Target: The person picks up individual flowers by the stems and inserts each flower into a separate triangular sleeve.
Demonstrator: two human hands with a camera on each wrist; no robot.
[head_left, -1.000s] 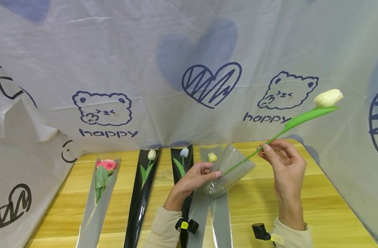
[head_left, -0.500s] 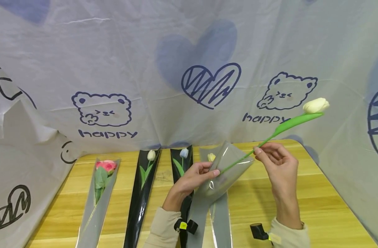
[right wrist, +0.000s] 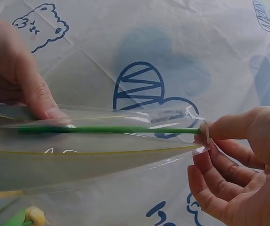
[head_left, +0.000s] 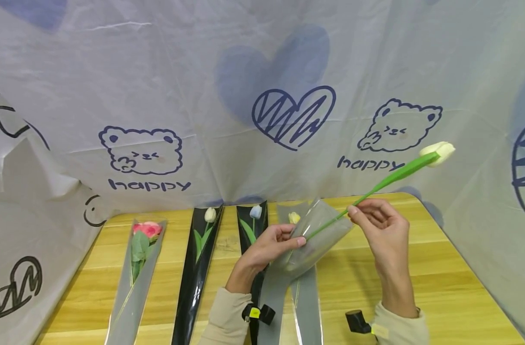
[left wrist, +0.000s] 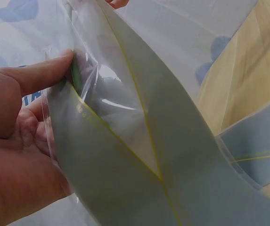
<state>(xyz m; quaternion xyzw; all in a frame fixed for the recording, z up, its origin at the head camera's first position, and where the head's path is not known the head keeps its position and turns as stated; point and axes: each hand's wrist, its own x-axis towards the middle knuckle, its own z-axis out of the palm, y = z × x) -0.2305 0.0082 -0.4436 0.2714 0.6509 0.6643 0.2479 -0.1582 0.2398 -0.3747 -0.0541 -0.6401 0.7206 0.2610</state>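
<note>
A white tulip on a long green stem slants up to the right in the head view. My right hand pinches its stem between thumb and fingers at the mouth of a clear-and-grey flower sleeve. The lower stem lies inside the sleeve, seen through clear film as a green stem in the right wrist view. My left hand grips the sleeve's left edge, thumb on the near side. In the left wrist view, that left hand's thumb presses the film beside the stem; some of its fingers are hidden behind it.
On the wooden table lie a pink rose in a grey sleeve, a white tulip and a blue tulip in black sleeves. A yellow tulip lies partly under the held sleeve. A printed cloth hangs behind.
My right hand has moved left and slightly down with the white tulip, reaching the sleeve's mouth. The bloom has turned, its leaf now in front. My left hand has barely moved.
</note>
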